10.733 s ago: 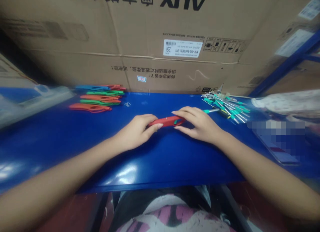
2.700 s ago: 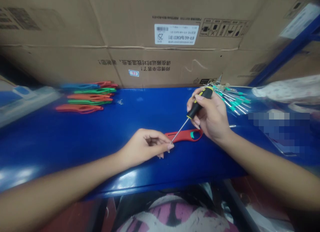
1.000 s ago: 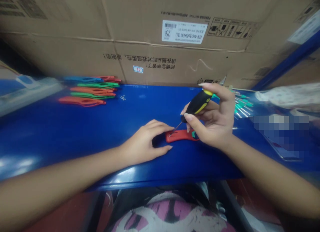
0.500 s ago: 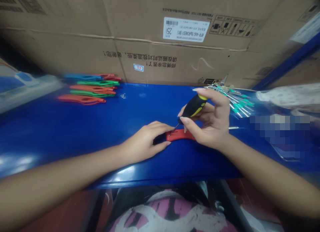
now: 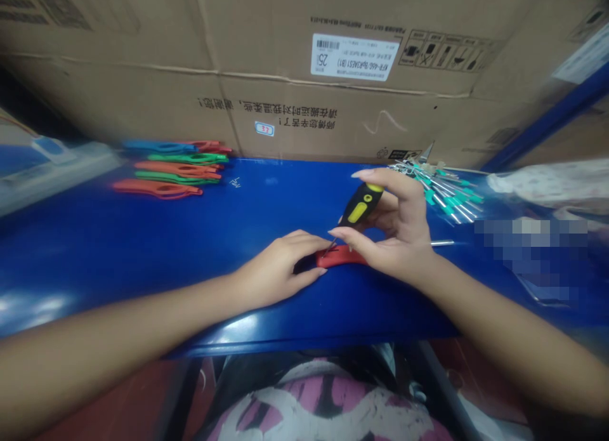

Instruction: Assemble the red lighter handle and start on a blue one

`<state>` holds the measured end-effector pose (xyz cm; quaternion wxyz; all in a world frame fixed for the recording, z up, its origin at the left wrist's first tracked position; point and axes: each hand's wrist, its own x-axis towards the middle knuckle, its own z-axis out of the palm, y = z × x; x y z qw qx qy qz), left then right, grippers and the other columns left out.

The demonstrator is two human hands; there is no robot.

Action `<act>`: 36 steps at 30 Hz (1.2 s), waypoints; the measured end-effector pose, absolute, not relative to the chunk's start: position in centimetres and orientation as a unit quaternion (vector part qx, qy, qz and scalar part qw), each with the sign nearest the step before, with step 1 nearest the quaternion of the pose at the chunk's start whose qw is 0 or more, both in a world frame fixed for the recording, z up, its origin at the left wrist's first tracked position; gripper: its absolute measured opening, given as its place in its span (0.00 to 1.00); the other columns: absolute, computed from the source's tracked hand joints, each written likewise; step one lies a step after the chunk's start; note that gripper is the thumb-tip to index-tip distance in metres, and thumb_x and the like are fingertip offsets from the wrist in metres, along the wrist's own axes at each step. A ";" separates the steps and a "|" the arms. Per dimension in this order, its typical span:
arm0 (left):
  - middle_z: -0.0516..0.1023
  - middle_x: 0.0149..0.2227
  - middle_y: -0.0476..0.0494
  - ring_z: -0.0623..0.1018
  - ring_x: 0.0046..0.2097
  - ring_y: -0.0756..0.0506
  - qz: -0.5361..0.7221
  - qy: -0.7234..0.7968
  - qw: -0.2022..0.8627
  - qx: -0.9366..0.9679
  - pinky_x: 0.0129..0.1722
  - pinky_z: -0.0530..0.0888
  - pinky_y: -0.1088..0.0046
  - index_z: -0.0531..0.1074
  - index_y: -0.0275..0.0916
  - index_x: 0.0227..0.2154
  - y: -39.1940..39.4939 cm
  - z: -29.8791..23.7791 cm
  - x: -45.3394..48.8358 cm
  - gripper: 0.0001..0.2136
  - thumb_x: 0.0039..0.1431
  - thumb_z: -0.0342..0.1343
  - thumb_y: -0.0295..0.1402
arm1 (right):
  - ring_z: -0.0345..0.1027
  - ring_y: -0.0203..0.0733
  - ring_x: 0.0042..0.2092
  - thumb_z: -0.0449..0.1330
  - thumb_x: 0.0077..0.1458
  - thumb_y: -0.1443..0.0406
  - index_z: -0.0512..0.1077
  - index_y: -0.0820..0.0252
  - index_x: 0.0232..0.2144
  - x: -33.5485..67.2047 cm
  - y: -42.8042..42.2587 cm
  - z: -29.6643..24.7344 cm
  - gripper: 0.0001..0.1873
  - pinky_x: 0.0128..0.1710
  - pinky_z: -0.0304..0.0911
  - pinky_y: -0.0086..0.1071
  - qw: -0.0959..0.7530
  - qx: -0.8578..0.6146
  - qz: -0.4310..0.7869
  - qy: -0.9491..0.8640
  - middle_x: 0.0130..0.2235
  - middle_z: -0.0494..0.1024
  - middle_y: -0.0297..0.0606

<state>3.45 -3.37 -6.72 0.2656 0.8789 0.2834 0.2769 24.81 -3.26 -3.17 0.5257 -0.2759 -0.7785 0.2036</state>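
A red plastic handle piece (image 5: 340, 256) lies on the blue table (image 5: 143, 250) in front of me. My left hand (image 5: 278, 269) rests over its left end with the fingers curled around it. My right hand (image 5: 390, 228) grips a black and yellow screwdriver (image 5: 359, 206), tilted with its handle up to the right. The screwdriver's thin metal tip touches the red piece near my left fingertips. Most of the red piece is hidden under both hands.
A stack of red, green and blue handle pieces (image 5: 176, 168) lies at the back left. A pile of green-tipped metal pins (image 5: 442, 187) lies at the back right. A large cardboard box (image 5: 304, 66) stands along the back edge. A clear plastic bag (image 5: 547, 187) sits far right.
The screwdriver handle has dropped a little and swung slightly left over the last second. My left hand has stayed on the red piece.
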 end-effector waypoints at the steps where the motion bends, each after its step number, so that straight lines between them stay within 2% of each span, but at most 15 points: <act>1: 0.80 0.51 0.38 0.77 0.52 0.41 0.277 0.281 0.264 0.880 0.54 0.74 0.60 0.74 0.36 0.52 -3.3 -6.7 3.5 0.15 0.64 0.59 0.30 | 0.75 0.37 0.36 0.71 0.51 0.69 0.62 0.43 0.60 24.8 -3.1 -3.3 0.38 0.27 0.76 0.32 0.527 -0.267 0.173 -0.788 0.58 0.72 0.37; 4: 0.80 0.50 0.39 0.77 0.51 0.41 0.278 0.279 0.262 0.881 0.54 0.74 0.59 0.76 0.36 0.50 -3.3 -6.7 3.5 0.13 0.63 0.59 0.29 | 0.75 0.39 0.40 0.69 0.54 0.67 0.59 0.46 0.63 25.0 -2.9 -3.0 0.38 0.31 0.76 0.32 0.505 -0.252 0.119 -0.817 0.59 0.71 0.41; 7: 0.80 0.50 0.39 0.77 0.51 0.41 0.279 0.280 0.263 0.880 0.54 0.74 0.60 0.74 0.36 0.53 -3.3 -6.6 3.5 0.15 0.63 0.60 0.29 | 0.75 0.42 0.47 0.61 0.61 0.67 0.57 0.49 0.64 25.0 -3.1 -1.5 0.32 0.38 0.77 0.35 0.451 -0.248 0.159 -0.842 0.60 0.70 0.43; 11: 0.81 0.47 0.40 0.78 0.48 0.41 0.276 0.280 0.260 0.882 0.51 0.75 0.61 0.74 0.37 0.53 -3.4 -6.6 3.5 0.16 0.62 0.60 0.28 | 0.75 0.37 0.41 0.59 0.63 0.67 0.58 0.52 0.64 24.7 -3.0 0.8 0.28 0.37 0.74 0.31 0.390 -0.239 0.179 -0.871 0.57 0.73 0.42; 13: 0.81 0.45 0.41 0.78 0.48 0.41 0.278 0.275 0.258 0.883 0.50 0.75 0.60 0.75 0.37 0.50 -3.3 -6.7 3.5 0.13 0.63 0.59 0.28 | 0.74 0.35 0.37 0.62 0.62 0.63 0.63 0.53 0.62 24.5 -2.6 1.5 0.27 0.34 0.73 0.30 0.371 -0.237 0.114 -0.891 0.55 0.74 0.41; 15: 0.81 0.45 0.41 0.79 0.47 0.41 0.278 0.272 0.259 0.884 0.50 0.75 0.60 0.75 0.37 0.48 -3.3 -6.7 3.4 0.12 0.63 0.59 0.28 | 0.73 0.36 0.35 0.65 0.60 0.58 0.70 0.56 0.55 24.4 -2.2 1.9 0.22 0.33 0.71 0.30 0.363 -0.232 0.010 -0.902 0.47 0.79 0.40; 17: 0.81 0.47 0.40 0.78 0.49 0.41 0.277 0.272 0.262 0.884 0.52 0.74 0.59 0.75 0.37 0.50 -3.3 -6.8 3.5 0.13 0.63 0.59 0.28 | 0.74 0.39 0.36 0.62 0.62 0.56 0.74 0.59 0.50 24.3 -2.0 2.4 0.18 0.34 0.70 0.32 0.358 -0.231 -0.066 -0.902 0.41 0.80 0.39; 18: 0.81 0.49 0.40 0.78 0.51 0.41 0.277 0.272 0.264 0.883 0.53 0.74 0.59 0.74 0.38 0.52 -3.3 -6.8 3.5 0.15 0.63 0.59 0.28 | 0.75 0.40 0.38 0.59 0.65 0.57 0.74 0.59 0.51 24.4 -1.9 2.7 0.16 0.36 0.70 0.32 0.355 -0.234 -0.073 -0.902 0.41 0.81 0.40; 20: 0.80 0.52 0.40 0.77 0.53 0.41 0.277 0.270 0.266 0.883 0.55 0.73 0.59 0.72 0.38 0.55 -3.3 -6.7 3.5 0.17 0.63 0.59 0.28 | 0.75 0.39 0.40 0.53 0.69 0.62 0.73 0.58 0.55 24.5 -2.0 3.4 0.17 0.39 0.71 0.33 0.344 -0.237 -0.035 -0.908 0.45 0.81 0.41; 22: 0.80 0.52 0.40 0.76 0.53 0.42 0.279 0.267 0.266 0.883 0.55 0.73 0.60 0.72 0.38 0.56 -3.3 -6.8 3.4 0.18 0.64 0.59 0.29 | 0.75 0.36 0.38 0.51 0.69 0.64 0.73 0.56 0.56 24.7 -2.2 4.0 0.18 0.40 0.71 0.32 0.331 -0.238 0.021 -0.913 0.46 0.81 0.39; 25: 0.79 0.53 0.40 0.76 0.53 0.41 0.285 0.267 0.261 0.882 0.56 0.73 0.59 0.73 0.37 0.55 -3.3 -6.9 3.4 0.17 0.64 0.59 0.29 | 0.72 0.35 0.32 0.59 0.65 0.59 0.78 0.57 0.47 24.7 -2.5 3.9 0.13 0.34 0.70 0.31 0.358 -0.241 0.010 -0.902 0.38 0.81 0.36; 27: 0.79 0.53 0.40 0.76 0.53 0.41 0.288 0.268 0.257 0.882 0.56 0.73 0.59 0.73 0.37 0.54 -3.3 -6.9 3.4 0.16 0.64 0.59 0.29 | 0.72 0.37 0.32 0.63 0.62 0.56 0.78 0.58 0.43 24.6 -2.5 3.2 0.13 0.35 0.70 0.32 0.398 -0.247 -0.050 -0.882 0.35 0.81 0.37; 30: 0.80 0.52 0.40 0.76 0.52 0.42 0.287 0.267 0.260 0.882 0.55 0.74 0.60 0.73 0.37 0.55 -3.3 -6.9 3.4 0.16 0.64 0.59 0.29 | 0.75 0.39 0.39 0.55 0.67 0.61 0.75 0.60 0.52 24.6 -2.6 2.3 0.16 0.41 0.71 0.34 0.420 -0.263 -0.054 -0.867 0.43 0.82 0.42; 33: 0.80 0.50 0.40 0.76 0.52 0.42 0.287 0.270 0.264 0.881 0.54 0.74 0.61 0.73 0.37 0.55 -3.3 -6.8 3.5 0.16 0.64 0.59 0.29 | 0.74 0.34 0.34 0.50 0.70 0.65 0.70 0.57 0.60 24.8 -2.5 2.2 0.20 0.37 0.72 0.32 0.395 -0.268 0.055 -0.877 0.48 0.81 0.40; 36: 0.80 0.51 0.40 0.76 0.53 0.42 0.285 0.272 0.259 0.882 0.56 0.73 0.59 0.73 0.38 0.54 -3.3 -6.9 3.5 0.16 0.65 0.58 0.30 | 0.71 0.34 0.30 0.60 0.65 0.61 0.76 0.57 0.52 25.0 -2.3 2.1 0.15 0.33 0.70 0.30 0.416 -0.260 0.048 -0.870 0.38 0.81 0.36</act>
